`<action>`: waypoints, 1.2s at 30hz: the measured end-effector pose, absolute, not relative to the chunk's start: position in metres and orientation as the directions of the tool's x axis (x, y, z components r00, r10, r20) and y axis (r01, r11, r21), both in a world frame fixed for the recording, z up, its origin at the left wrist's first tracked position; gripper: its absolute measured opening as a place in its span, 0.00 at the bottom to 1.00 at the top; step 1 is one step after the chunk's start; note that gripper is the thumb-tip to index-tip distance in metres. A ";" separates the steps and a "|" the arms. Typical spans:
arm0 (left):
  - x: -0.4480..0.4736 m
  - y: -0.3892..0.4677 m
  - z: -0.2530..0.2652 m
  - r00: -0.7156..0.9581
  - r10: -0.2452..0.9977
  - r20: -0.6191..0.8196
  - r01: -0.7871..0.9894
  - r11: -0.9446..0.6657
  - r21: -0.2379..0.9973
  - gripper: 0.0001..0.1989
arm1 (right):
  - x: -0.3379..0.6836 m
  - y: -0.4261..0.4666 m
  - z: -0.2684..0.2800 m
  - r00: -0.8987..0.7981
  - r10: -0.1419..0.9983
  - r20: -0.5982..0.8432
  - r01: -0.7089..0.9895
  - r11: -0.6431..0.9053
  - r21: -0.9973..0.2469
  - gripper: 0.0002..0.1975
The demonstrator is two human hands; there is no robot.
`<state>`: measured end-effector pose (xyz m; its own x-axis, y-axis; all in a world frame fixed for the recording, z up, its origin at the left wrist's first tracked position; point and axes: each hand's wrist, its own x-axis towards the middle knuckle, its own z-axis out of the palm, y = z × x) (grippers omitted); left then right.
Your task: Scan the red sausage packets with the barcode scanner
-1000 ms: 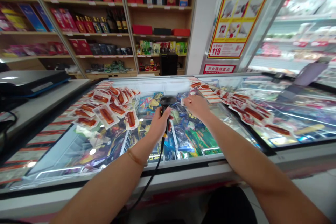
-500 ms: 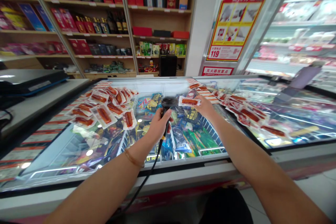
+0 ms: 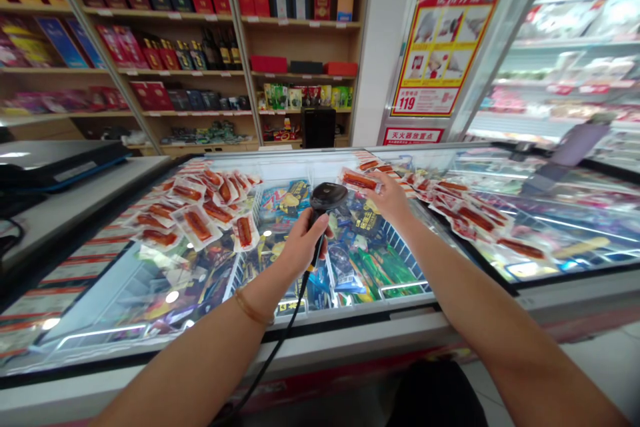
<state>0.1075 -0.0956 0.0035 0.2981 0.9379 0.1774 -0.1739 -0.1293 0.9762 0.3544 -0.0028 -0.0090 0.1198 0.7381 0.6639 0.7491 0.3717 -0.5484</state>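
My left hand [image 3: 306, 238] is wrapped round the handle of a black barcode scanner [image 3: 329, 195], whose cord runs down toward me. Just right of the scanner's head, my right hand [image 3: 387, 197] pinches one end of a clear-wrapped sausage pack [image 3: 359, 180], held tilted above the freezer's glass lid [image 3: 200, 283]. More wrapped sausage packs [image 3: 197, 222] lie in a spread pile on the glass to the left. Another row of sausage packs [image 3: 475, 219] lies on the right side of the lid.
Through the glass, wire baskets [image 3: 400, 247] of frozen goods show. A scale-like device [image 3: 60, 161] stands on the counter at left. A purple bottle [image 3: 583, 141] is at the far right. Shelves of boxes [image 3: 295, 21] and a red wall poster [image 3: 450, 33] stand behind.
The sausage pack in my right hand has tilted and moved slightly up. The scanner's head has turned a little to the right. The piles look the same.
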 end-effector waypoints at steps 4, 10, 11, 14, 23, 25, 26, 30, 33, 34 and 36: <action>0.107 -0.093 0.001 0.310 0.933 0.185 -0.185 -0.132 0.974 0.25 | 0.353 -0.006 -0.006 0.126 0.746 0.654 0.772 0.340 -0.537 0.22; 0.107 -0.093 0.000 0.317 0.930 0.185 -0.181 -0.133 0.974 0.25 | 0.350 -0.011 -0.002 0.125 0.769 0.626 0.769 0.324 -0.551 0.22; 0.107 -0.093 0.001 0.318 0.929 0.189 -0.178 -0.137 0.974 0.25 | 0.350 -0.011 -0.001 0.119 0.770 0.627 0.765 0.331 -0.552 0.22; 0.107 -0.095 0.002 0.317 0.929 0.191 -0.173 -0.142 0.975 0.24 | 0.349 -0.011 -0.001 0.112 0.768 0.630 0.757 0.345 -0.555 0.22; 0.106 -0.094 0.001 0.176 0.968 0.178 -0.140 -0.155 0.978 0.26 | 0.345 -0.009 -0.014 0.140 0.791 0.596 0.747 0.311 -0.588 0.22; 0.102 -0.097 0.012 0.076 0.983 0.169 -0.170 -0.154 0.973 0.26 | 0.339 -0.007 -0.019 0.167 0.804 0.571 0.747 0.275 -0.605 0.23; 0.099 -0.099 0.019 0.034 0.987 0.156 -0.206 -0.146 0.968 0.25 | 0.333 -0.006 -0.020 0.173 0.808 0.563 0.749 0.264 -0.608 0.23; 0.069 -0.106 0.053 -0.064 0.990 0.127 -0.309 -0.141 0.941 0.24 | 0.297 0.005 -0.007 0.119 0.821 0.559 0.746 0.297 -0.595 0.23; 0.027 -0.107 0.068 -0.173 0.974 0.148 -0.319 -0.198 0.927 0.24 | 0.249 0.015 0.018 0.058 0.821 0.568 0.711 0.365 -0.600 0.24; 0.011 -0.108 0.070 -0.218 0.963 0.158 -0.318 -0.223 0.921 0.24 | 0.229 0.019 0.028 0.031 0.817 0.576 0.700 0.393 -0.596 0.24; -0.025 -0.110 0.072 -0.324 0.930 0.173 -0.309 -0.277 0.910 0.23 | 0.184 0.026 0.047 -0.044 0.805 0.591 0.688 0.453 -0.566 0.23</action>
